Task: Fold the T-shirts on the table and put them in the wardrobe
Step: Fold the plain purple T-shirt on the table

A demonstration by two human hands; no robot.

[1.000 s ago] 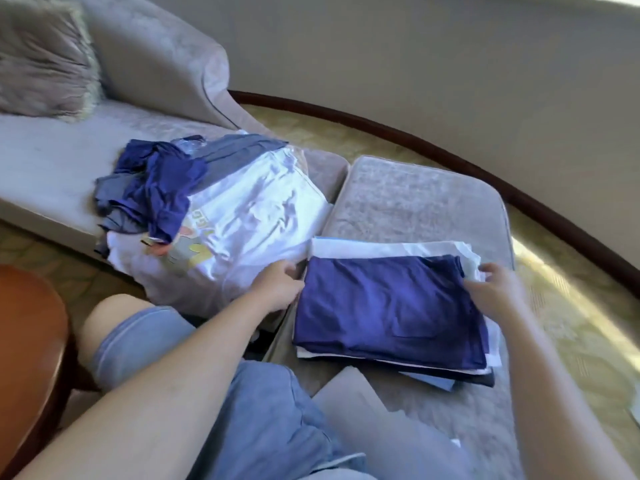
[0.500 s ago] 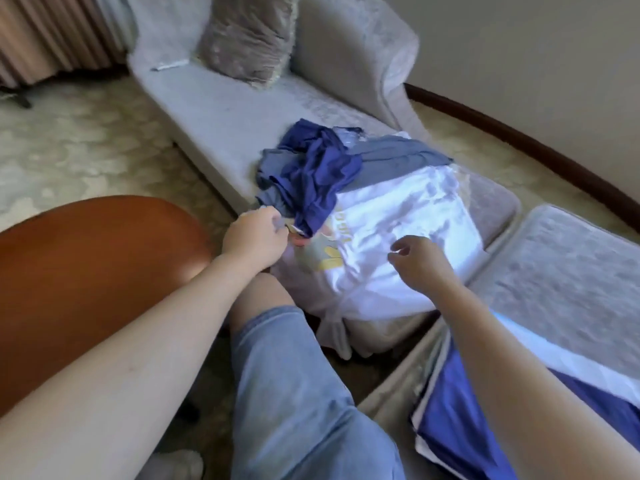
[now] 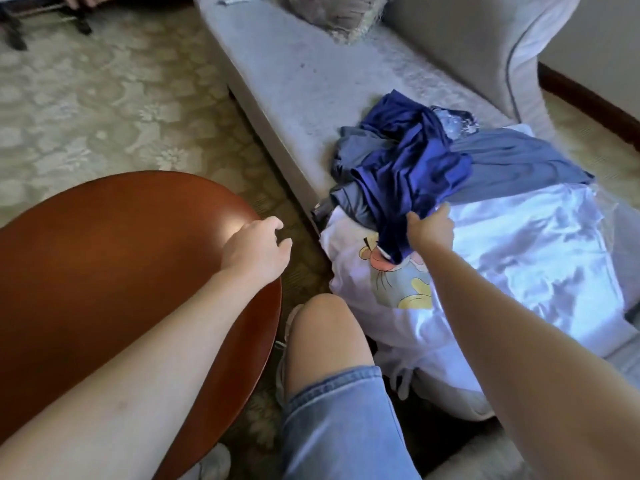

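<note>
My right hand (image 3: 429, 227) is grasping the crumpled dark blue T-shirt (image 3: 408, 161), which is lying atop the white cartoon-print T-shirt (image 3: 519, 258) on the grey chaise (image 3: 294, 77). My left hand (image 3: 258, 252) is hovering, released, over the wooden table (image 3: 104, 265).

Two bare forearms reach forward from the lower edge. The left hand (image 3: 258, 249) hangs palm down, fingers loosely curled, holding nothing. The right hand (image 3: 429, 230), stretched farther out, grips a fold of a dark blue T-shirt (image 3: 412, 168). A bare knee (image 3: 322, 327) shows between the arms.
</note>
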